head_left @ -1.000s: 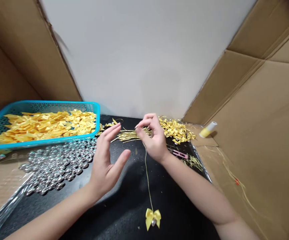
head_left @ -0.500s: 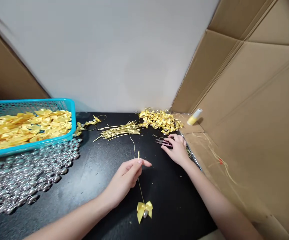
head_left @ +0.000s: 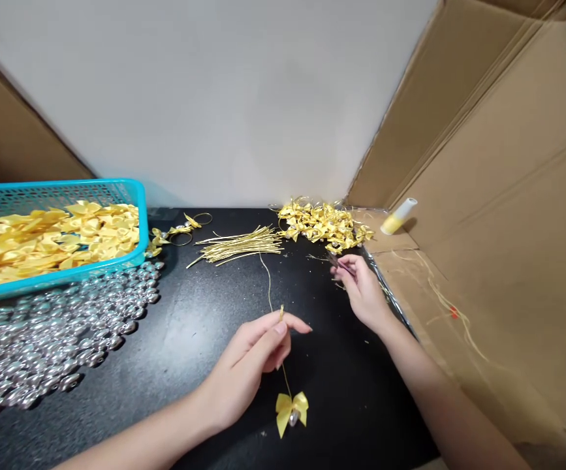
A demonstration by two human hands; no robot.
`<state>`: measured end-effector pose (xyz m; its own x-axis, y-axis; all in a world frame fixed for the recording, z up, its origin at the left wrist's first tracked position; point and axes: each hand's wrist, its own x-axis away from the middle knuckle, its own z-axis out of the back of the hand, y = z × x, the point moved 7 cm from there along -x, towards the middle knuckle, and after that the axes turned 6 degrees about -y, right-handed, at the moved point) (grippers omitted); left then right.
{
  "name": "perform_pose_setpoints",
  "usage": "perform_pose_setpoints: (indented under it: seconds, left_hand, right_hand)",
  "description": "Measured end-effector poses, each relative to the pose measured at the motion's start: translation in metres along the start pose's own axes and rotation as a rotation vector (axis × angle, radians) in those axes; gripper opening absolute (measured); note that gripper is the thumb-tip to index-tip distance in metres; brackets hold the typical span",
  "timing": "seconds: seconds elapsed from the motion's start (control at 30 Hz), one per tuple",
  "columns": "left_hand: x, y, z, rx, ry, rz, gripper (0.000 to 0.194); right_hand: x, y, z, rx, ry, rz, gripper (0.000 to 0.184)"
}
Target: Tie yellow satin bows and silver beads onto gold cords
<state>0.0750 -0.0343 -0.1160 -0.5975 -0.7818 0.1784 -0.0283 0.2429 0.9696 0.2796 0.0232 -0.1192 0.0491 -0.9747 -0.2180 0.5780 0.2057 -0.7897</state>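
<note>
My left hand (head_left: 256, 356) pinches a thin gold cord (head_left: 266, 282) between thumb and forefinger above the black table (head_left: 189, 333). A small yellow bow with a silver bell (head_left: 292, 410) hangs on the cord's lower end, lying on the table just below that hand. The cord's upper end runs back to a bundle of gold cords (head_left: 241, 245). My right hand (head_left: 363, 290) is closed on small scissors (head_left: 340, 266), lifted off the table near the right edge.
A blue basket (head_left: 67, 277) of yellow ribbon bows stands at the left. Several silver bells (head_left: 52, 333) are spread in front of it. A heap of finished yellow bows (head_left: 324, 225) lies at the back. Cardboard walls (head_left: 498, 170) close the right side, with a glue tube (head_left: 398, 216).
My right hand let go of the cord, reached right and picked up the scissors. My left hand took hold of the cord in a pinch. The view has turned left.
</note>
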Motion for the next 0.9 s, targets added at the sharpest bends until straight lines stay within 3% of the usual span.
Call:
perform_pose_setpoints:
  seconds: [0.13,0.27,0.9]
  left_hand:
    - [0.001,0.002,0.005,-0.068,0.035,-0.022,0.042]
    - [0.000,0.002,0.006,-0.126,0.032,-0.036,0.043]
    - [-0.002,-0.002,0.004,-0.280,0.015,0.003,0.042]
  right_hand:
    - [0.028,-0.034,-0.029,-0.292,-0.288,-0.071,0.022]
    - [0.047,-0.057,-0.051,-0.403,-0.438,-0.066,0.019]
    - [0.049,-0.063,-0.053,-0.423,-0.377,-0.006,0.015]
